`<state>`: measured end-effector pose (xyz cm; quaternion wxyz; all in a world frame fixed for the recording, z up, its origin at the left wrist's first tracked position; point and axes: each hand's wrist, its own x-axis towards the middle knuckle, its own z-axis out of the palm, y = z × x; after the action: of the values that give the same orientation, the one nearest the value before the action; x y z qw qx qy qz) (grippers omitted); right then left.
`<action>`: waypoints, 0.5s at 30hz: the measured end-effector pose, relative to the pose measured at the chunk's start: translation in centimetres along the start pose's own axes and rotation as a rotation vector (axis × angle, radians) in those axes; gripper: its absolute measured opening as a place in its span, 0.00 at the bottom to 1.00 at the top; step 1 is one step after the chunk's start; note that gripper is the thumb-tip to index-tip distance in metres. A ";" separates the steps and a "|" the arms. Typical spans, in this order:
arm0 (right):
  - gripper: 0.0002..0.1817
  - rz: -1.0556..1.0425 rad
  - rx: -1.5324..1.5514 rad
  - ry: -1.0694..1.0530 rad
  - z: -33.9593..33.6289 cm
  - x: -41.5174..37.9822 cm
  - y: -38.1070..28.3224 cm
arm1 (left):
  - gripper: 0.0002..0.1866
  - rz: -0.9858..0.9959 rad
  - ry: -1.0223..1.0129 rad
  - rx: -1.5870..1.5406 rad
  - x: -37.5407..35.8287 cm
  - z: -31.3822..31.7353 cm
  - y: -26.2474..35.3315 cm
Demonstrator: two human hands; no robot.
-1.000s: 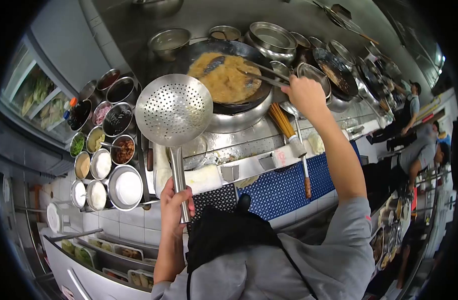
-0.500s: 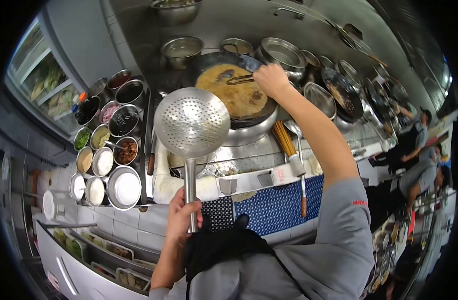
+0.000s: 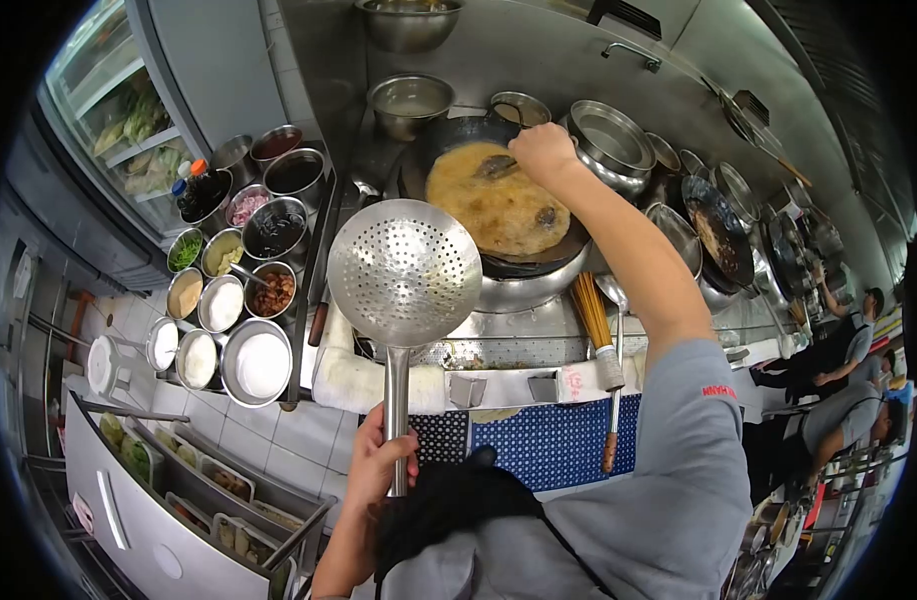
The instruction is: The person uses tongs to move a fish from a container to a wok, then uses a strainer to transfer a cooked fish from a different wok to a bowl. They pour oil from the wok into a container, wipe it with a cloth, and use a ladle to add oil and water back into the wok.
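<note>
My left hand (image 3: 381,455) is closed round the metal handle of a large perforated strainer (image 3: 404,275), which is held bowl up in front of the stove. Beyond it, a black wok (image 3: 415,165) holds bubbling golden-brown oil (image 3: 469,215). My right hand (image 3: 545,152) is closed on tongs (image 3: 512,168) at the wok's far right side, their tips down near a dark piece of food (image 3: 493,165). Another dark piece (image 3: 547,217) floats near the oil's right edge. My hand partly hides the tongs.
Bowls of sauces and seasonings (image 3: 259,362) stand at the left. A bamboo brush (image 3: 594,315) and a ladle (image 3: 614,400) lie right of the wok. Steel bowls (image 3: 411,105) line the back; another wok (image 3: 717,230) stands right. Other people (image 3: 844,345) are at far right.
The view has shifted, so the stove sits further right and lower. The tongs' tips have come down to the dark piece in the oil. The strainer stays in my left hand.
</note>
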<state>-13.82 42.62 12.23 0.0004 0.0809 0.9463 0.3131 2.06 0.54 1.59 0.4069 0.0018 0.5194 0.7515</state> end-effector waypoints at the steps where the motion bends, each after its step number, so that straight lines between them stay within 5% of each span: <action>1: 0.06 -0.009 0.006 -0.008 0.5 -0.1 -0.2 | 0.22 -0.006 -0.002 0.000 0.1 -0.1 0.2; 11: 0.07 0.166 0.154 0.038 1.0 -2.6 -0.1 | 0.22 0.004 -0.012 0.018 2.1 0.8 1.6; 15: 0.15 0.581 0.430 0.045 2.2 -9.7 0.6 | 0.10 0.005 -0.062 0.018 4.0 2.2 2.4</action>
<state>-4.00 42.96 10.31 -0.1263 0.3378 0.9278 0.0957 -1.15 4.40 2.75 0.4207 0.0300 0.5131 0.7476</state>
